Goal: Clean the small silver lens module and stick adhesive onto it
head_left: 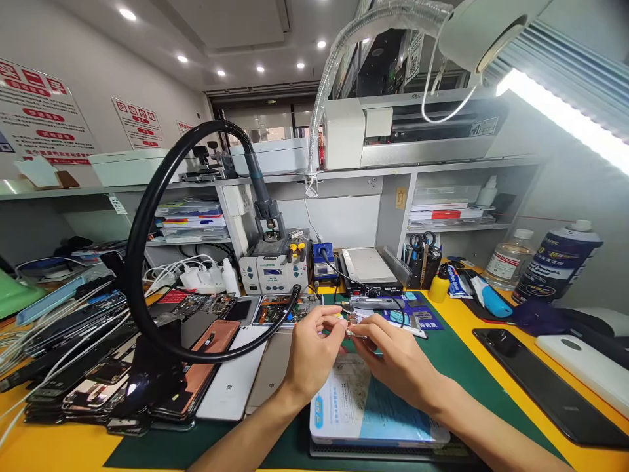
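Observation:
My left hand (314,351) and my right hand (393,354) meet in the middle, fingertips pinched together above a blue and white box (378,419). Between them is a small, partly silvery piece (352,328); the fingers cover most of it, and its kind cannot be made out. Both hands are closed around it. The box lies on a green work mat (472,387). Just beyond the fingers are a grey pen-shaped tool (376,303) and a blue-purple card (425,319).
A black hose (135,262) loops up from the hot-air station (275,269). Stacks of dismantled phones (108,380) fill the left. At right lie a black phone (531,380), a spray can (557,262) and a clear bottle (508,259). Overhead hangs a lamp (565,111).

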`<state>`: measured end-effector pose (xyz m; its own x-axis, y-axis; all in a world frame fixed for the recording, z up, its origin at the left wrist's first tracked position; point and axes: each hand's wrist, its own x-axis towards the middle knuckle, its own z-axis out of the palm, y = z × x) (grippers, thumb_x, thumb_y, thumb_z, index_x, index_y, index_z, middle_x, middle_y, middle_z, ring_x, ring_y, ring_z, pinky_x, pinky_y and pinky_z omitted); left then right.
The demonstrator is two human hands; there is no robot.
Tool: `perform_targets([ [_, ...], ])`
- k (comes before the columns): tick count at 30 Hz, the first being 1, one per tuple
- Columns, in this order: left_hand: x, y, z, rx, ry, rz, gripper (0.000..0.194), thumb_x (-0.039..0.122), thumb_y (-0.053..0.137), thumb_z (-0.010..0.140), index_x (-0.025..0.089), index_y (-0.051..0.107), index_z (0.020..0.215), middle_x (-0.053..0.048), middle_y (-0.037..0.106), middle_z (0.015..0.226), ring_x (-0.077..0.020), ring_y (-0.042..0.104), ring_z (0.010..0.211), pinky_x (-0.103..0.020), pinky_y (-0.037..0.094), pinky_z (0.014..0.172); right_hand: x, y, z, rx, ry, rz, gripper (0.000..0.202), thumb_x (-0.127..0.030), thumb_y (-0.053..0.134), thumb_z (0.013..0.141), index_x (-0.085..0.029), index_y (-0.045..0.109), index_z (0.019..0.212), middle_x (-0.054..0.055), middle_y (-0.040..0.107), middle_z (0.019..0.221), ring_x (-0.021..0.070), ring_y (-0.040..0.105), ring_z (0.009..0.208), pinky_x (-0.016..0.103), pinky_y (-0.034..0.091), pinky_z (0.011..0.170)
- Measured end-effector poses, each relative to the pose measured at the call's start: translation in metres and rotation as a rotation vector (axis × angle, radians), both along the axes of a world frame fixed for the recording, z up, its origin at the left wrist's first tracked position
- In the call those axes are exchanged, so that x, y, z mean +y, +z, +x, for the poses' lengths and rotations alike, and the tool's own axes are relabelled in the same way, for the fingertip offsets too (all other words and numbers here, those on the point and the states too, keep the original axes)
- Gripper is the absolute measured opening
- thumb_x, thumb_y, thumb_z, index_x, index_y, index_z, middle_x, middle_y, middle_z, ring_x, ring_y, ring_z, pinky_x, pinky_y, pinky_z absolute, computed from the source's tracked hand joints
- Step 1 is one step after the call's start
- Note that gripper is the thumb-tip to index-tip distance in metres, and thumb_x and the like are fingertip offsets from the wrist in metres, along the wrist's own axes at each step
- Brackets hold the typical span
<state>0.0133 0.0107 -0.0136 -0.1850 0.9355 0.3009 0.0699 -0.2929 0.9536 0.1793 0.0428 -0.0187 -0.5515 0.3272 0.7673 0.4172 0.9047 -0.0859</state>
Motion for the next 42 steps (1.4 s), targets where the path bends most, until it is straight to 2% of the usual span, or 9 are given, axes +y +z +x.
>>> perform_targets([
  [8, -0.001, 0.010, -0.004, -0.248, -0.132, -0.113, 0.037, 0.029, 0.073, 0.078, 0.009, 0.064, 0.107, -0.002, 0.063, 0.074, -0.0149, 0.065, 0.067, -0.024, 0.059, 0.051, 0.001, 0.000, 0.002, 0.048, 0.009, 0.029, 0.016, -0.010, 0.054, 0.095, -0.017, 0.059, 0.108, 0.008, 0.067, 0.091, 0.0157, 0.066, 0.071, 0.025, 0.052, 0.059],
  [15, -0.003, 0.011, -0.004, -0.321, -0.179, -0.137, 0.037, 0.028, 0.077, 0.075, 0.009, 0.067, 0.105, -0.004, 0.062, 0.079, -0.0158, 0.062, 0.072, -0.026, 0.060, 0.051, 0.000, 0.002, 0.001, 0.152, 0.030, -0.084, 0.012, -0.012, 0.056, 0.095, -0.018, 0.059, 0.105, 0.005, 0.066, 0.084, 0.0138, 0.062, 0.066, 0.025, 0.050, 0.056],
  [18, -0.004, 0.013, -0.004, -0.332, -0.180, -0.135, 0.036, 0.027, 0.078, 0.076, 0.009, 0.067, 0.104, -0.004, 0.062, 0.080, -0.0152, 0.061, 0.071, -0.025, 0.059, 0.050, -0.002, 0.006, 0.000, 0.202, 0.034, -0.237, 0.006, -0.017, 0.058, 0.095, -0.018, 0.062, 0.100, 0.003, 0.065, 0.078, 0.0134, 0.061, 0.062, 0.025, 0.051, 0.055],
  [23, -0.004, 0.014, -0.005, -0.352, -0.180, -0.126, 0.037, 0.026, 0.078, 0.075, 0.010, 0.065, 0.105, -0.003, 0.062, 0.077, -0.0129, 0.059, 0.066, -0.024, 0.058, 0.049, -0.004, 0.011, 0.000, 0.351, 0.061, -0.674, 0.014, -0.033, 0.064, 0.093, -0.019, 0.067, 0.093, 0.003, 0.067, 0.077, 0.0151, 0.061, 0.062, 0.027, 0.051, 0.054],
  [26, -0.004, 0.014, -0.005, -0.353, -0.182, -0.119, 0.033, 0.026, 0.079, 0.075, 0.010, 0.065, 0.100, -0.001, 0.061, 0.072, -0.0113, 0.057, 0.061, -0.023, 0.056, 0.049, -0.004, 0.011, 0.001, 0.426, 0.074, -0.824, 0.019, -0.038, 0.066, 0.091, -0.019, 0.067, 0.092, 0.002, 0.065, 0.072, 0.0144, 0.059, 0.058, 0.026, 0.049, 0.050],
  [28, -0.004, 0.014, -0.006, -0.351, -0.184, -0.118, 0.029, 0.027, 0.078, 0.076, 0.010, 0.065, 0.097, 0.000, 0.060, 0.068, -0.0107, 0.056, 0.058, -0.022, 0.055, 0.048, -0.004, 0.012, 0.001, 0.452, 0.074, -0.859, 0.020, -0.039, 0.067, 0.090, -0.020, 0.067, 0.093, 0.001, 0.065, 0.070, 0.0146, 0.060, 0.057, 0.026, 0.050, 0.050],
  [31, -0.004, 0.013, -0.006, -0.357, -0.190, -0.120, 0.027, 0.027, 0.078, 0.077, 0.011, 0.065, 0.094, 0.001, 0.060, 0.066, -0.0099, 0.056, 0.055, -0.022, 0.054, 0.048, -0.005, 0.011, 0.000, 0.429, 0.062, -0.754, 0.016, -0.035, 0.066, 0.091, -0.019, 0.066, 0.092, 0.002, 0.066, 0.074, 0.0153, 0.062, 0.060, 0.027, 0.051, 0.053],
  [36, -0.004, 0.012, -0.005, -0.383, -0.225, -0.142, 0.029, 0.028, 0.078, 0.076, 0.011, 0.064, 0.096, 0.000, 0.061, 0.069, -0.0107, 0.057, 0.058, -0.023, 0.055, 0.049, -0.006, 0.008, -0.001, 0.307, 0.053, -0.347, 0.004, -0.019, 0.063, 0.091, -0.019, 0.064, 0.095, 0.003, 0.066, 0.076, 0.0146, 0.061, 0.062, 0.028, 0.051, 0.056],
  [42, -0.004, 0.013, -0.006, -0.394, -0.261, -0.170, 0.029, 0.026, 0.077, 0.078, 0.011, 0.063, 0.098, 0.002, 0.059, 0.064, -0.0087, 0.054, 0.050, -0.022, 0.052, 0.048, -0.004, 0.006, 0.001, 0.351, 0.036, -0.322, 0.007, -0.016, 0.063, 0.092, -0.019, 0.063, 0.097, 0.003, 0.066, 0.078, 0.0139, 0.061, 0.063, 0.027, 0.051, 0.057],
])
